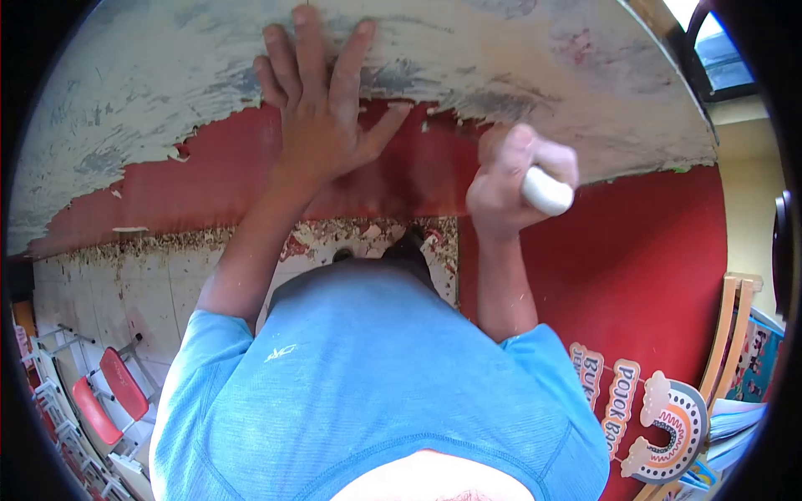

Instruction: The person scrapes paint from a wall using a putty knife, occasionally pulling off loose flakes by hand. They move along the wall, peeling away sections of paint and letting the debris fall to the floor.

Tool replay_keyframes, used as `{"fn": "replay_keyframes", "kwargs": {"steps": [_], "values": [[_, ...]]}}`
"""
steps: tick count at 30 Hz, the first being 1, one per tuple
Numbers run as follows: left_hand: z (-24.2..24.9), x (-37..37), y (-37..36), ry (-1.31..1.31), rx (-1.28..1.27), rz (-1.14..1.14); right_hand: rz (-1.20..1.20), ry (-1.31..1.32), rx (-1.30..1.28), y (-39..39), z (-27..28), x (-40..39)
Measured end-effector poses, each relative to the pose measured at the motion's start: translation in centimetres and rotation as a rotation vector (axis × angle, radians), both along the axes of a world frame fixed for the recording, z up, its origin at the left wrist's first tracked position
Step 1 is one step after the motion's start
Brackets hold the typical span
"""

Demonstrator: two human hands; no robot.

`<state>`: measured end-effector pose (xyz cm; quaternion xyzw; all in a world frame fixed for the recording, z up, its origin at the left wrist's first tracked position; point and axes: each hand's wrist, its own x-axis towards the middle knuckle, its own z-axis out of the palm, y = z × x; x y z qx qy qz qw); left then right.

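Against the red wall (209, 196), the left hand (322, 108) lies spread flat; the right hand (510, 184), grip clenched round a white tool handle (547, 192), scrapes paint. The next stroke needs steady pressure along the peeling edge (434, 117).

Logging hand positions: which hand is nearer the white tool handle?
Right. The right hand grips the white handle; the left hand lies flat on the wall, apart from it.

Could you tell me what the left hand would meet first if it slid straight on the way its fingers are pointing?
The left hand lies flat on the wall, fingers spread toward the top of the picture. Sliding on, it would stay on the scraped grey-white surface; nothing else stands in that line before the frame's edge, as far as the picture shows.
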<state>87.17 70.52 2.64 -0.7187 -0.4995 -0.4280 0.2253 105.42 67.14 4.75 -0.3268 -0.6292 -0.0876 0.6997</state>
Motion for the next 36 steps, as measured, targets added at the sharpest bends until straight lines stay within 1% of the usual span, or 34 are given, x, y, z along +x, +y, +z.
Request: {"fn": "replay_keyframes", "kwargs": {"steps": [1, 3, 4, 5, 6, 7, 9, 10, 11, 13, 14, 16, 18, 19, 21, 24, 25, 26, 28, 29, 30, 31, 33, 35, 36], "values": [[0.7, -0.3, 0.0, -0.023, 0.069, -0.068, 0.087, 0.069, 0.042, -0.1, 0.1, 0.0], [2.2, -1.6, -0.2, -0.061, 0.185, -0.195, 0.426, 0.198, 0.119, -0.3, 2.1, -0.2], [2.9, -2.3, -0.6, -0.049, 0.225, -0.158, 0.444, 0.229, 0.089, -0.3, 2.1, 0.1], [4.1, -3.1, -0.7, -0.036, 0.275, -0.133, 0.304, 0.223, 0.013, -0.1, 0.9, 0.1], [5.6, -3.6, -0.3, -0.027, 0.349, -0.104, 0.092, 0.106, -0.043, 0.1, 0.5, -0.5], [6.7, -4.0, 0.4, -0.072, 0.445, -0.186, -0.123, -0.011, -0.088, 0.2, 0.1, -1.1], [8.3, -5.5, 2.4, -0.142, 0.634, -0.323, 0.226, 0.039, 0.068, -0.2, 2.2, -0.5], [8.2, -7.3, 2.8, -0.004, 0.635, -0.165, 0.405, 0.128, 0.088, -0.5, 3.0, -0.2], [8.0, -9.4, 3.3, 0.135, 0.625, -0.033, 0.416, 0.142, 0.08, -0.2, 3.2, -0.2], [8.2, -10.1, 4.6, 0.265, 0.709, 0.018, 0.158, -0.04, 0.027, 0.5, 1.3, -0.3], [8.3, -10.5, 5.3, 0.328, 0.755, 0.045, 0.093, -0.103, 0.058, 0.5, 1.6, 0.2], [7.8, -11.3, 4.9, 0.337, 0.737, 0.037, -0.041, -0.219, 0.13, 0.2, 3.4, 0.3], [7.2, -11.4, 4.0, 0.326, 0.684, 0.046, 0.48, 0.197, 0.061, -0.8, 3.8, 0.1], [7.5, -11.3, 4.1, 0.312, 0.689, 0.035, 0.242, 0.091, 0.06, -0.6, 2.6, 0.2], [7.7, -11.1, 4.4, 0.286, 0.706, -0.006, 0.106, 0.008, 0.116, 0.1, 2.8, 0.0], [8.0, -11.0, 4.3, 0.275, 0.721, -0.019, 0.404, 0.116, 0.206, -0.5, 4.4, -0.6], [7.8, -10.9, 4.2, 0.271, 0.723, -0.023, 0.383, 0.158, 0.172, -0.6, 4.5, -0.7], [7.7, -10.9, 4.1, 0.266, 0.726, -0.026, 0.381, 0.096, 0.294, 0.1, 4.0, -1.1], [8.0, -10.8, 4.5, 0.26, 0.757, -0.041, 0.075, 0.035, 0.029, -0.1, 2.3, -1.0], [8.1, -10.8, 4.6, 0.258, 0.767, -0.043, 0.136, 0.088, 0.229, 0.5, 2.3, -0.9], [8.3, -10.9, 4.7, 0.264, 0.765, -0.031, 0.532, 0.233, 0.219, -0.5, 3.4, -1.1], [7.9, -11.0, 4.4, 0.266, 0.75, -0.033, 0.537, 0.258, 0.178, -0.4, 3.0, -0.8], [7.4, -11.1, 4.1, 0.269, 0.741, -0.044, 0.239, 0.183, 0.056, -0.4, 0.4, 0.0], [7.9, -11.2, 4.6, 0.266, 0.766, -0.049, 0.07, 0.155, 0.076, 0.2, -0.5, -0.4], [8.0, -11.2, 4.5, 0.268, 0.755, -0.06, 0.117, 0.128, 0.103, 0.0, 0.2, -0.6]]}}
